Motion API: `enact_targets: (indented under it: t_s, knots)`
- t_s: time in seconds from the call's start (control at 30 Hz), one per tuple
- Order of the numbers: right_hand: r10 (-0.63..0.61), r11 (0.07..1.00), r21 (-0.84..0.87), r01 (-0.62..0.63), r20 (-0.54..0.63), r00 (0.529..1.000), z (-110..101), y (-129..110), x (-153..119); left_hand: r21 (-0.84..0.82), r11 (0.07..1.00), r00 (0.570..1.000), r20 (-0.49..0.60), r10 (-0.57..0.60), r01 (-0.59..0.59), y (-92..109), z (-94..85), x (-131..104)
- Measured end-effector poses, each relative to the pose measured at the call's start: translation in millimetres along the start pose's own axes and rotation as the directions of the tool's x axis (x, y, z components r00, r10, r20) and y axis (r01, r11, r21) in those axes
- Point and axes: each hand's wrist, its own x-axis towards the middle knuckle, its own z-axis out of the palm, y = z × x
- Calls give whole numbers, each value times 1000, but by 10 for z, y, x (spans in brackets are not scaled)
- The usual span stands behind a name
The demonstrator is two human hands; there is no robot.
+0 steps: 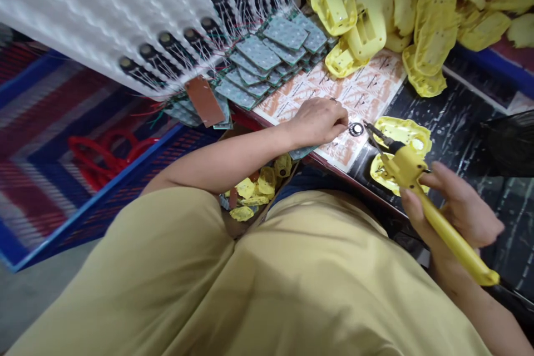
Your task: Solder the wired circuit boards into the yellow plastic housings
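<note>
Soldering gun: position at the work sheet

The yellow soldering gun (453,233) is located in the right hand (467,211), whose fingers and thumb are closed around the handle. Its tip lies near the left hand (319,122), just beside a small round black-and-white component (356,129). The left hand rests low over the printed sheet (342,89) with its fingers curled; whether they grip anything cannot be determined.

Two yellow shell halves (411,132) lie on the black work surface (471,128), partly covered in view by the gun's head. Beyond the sheet are a pile of yellow shells (436,16) and stacked circuit boards (267,55). The white ribbed tray (125,0) stands left of the boards; a blue basket (104,194) is positioned below it.

The gun's long axis runs diagonally: handle end lower right, tip upper left, directed toward the component.
</note>
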Motion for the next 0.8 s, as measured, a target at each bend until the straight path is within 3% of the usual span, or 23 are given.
enact_targets:
  t_s: [0.1, 0.2, 0.53, 0.8]
  knots:
    - [-151, 987, 51, 155, -82, 985, 82, -125, 213, 23, 1000, 1000, 7, 1, -1, 26, -12, 7]
    - [-206, 972, 96, 213, -76, 976, 102, -185, 326, 42, 999, 1000, 4, 6, -6, 34, -9, 15]
    - [-250, 967, 63, 249, 14, 968, 76, -237, 425, 54, 998, 1000, 0, -18, 18, 107, -37, 20]
    - [-176, 984, -37, 172, -166, 970, -19, -87, 285, 12, 1000, 998, -48, 27, -27, 33, 1, 39]
